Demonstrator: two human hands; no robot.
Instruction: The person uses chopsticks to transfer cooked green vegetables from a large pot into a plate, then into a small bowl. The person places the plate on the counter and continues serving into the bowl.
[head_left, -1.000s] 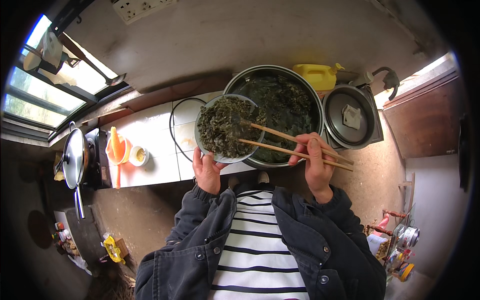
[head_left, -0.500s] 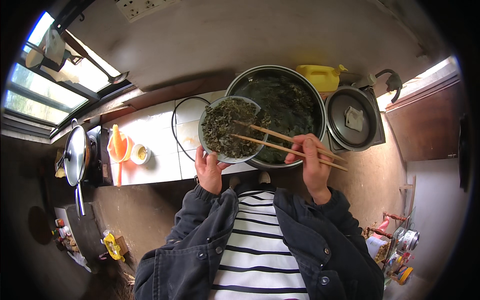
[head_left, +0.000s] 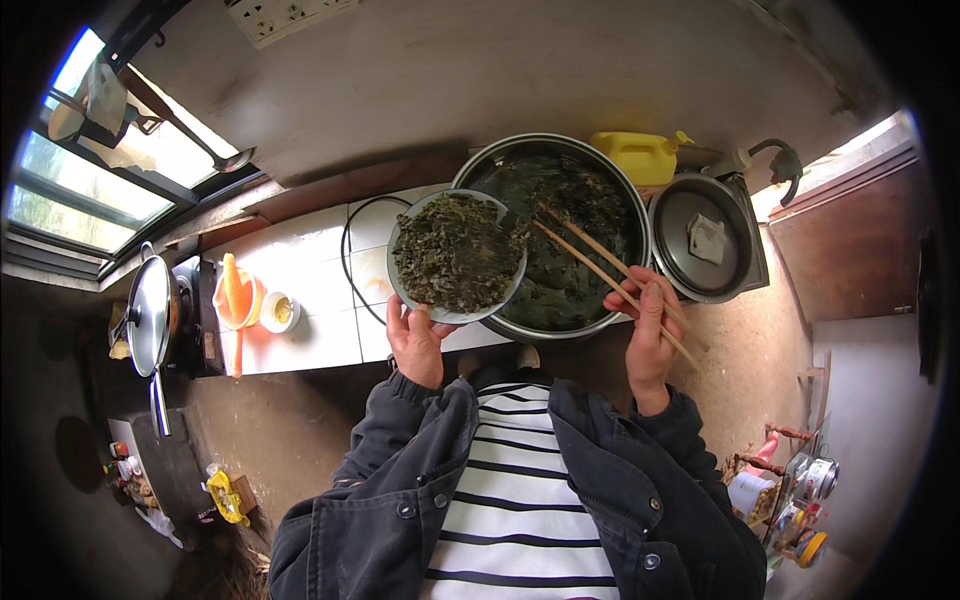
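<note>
My left hand (head_left: 416,345) grips the near rim of a pale bowl (head_left: 515,277) heaped with dark green chopped leaves (head_left: 455,250). The bowl is held beside the left rim of a big metal pot (head_left: 640,215), partly overlapping it. More wet dark leaves (head_left: 575,285) lie in the pot. In my right hand (head_left: 650,335) is a pair of long wooden chopsticks (head_left: 592,255), fingers closed round their upper part. Their tips point left, over the pot's leaves; whether they touch them I cannot tell.
A yellow jug (head_left: 637,157) stands behind the pot, with a dark round pan (head_left: 690,270) holding a folded cloth (head_left: 707,237) to its right. Leftward on the white tiled counter (head_left: 325,260) are an orange basket (head_left: 238,300), a small white cup (head_left: 280,312) and a lidded wok (head_left: 152,315).
The chopsticks have swung right, from the leaves in the bowl to above the pot, as my right hand moved right. The bowl has shifted slightly left.
</note>
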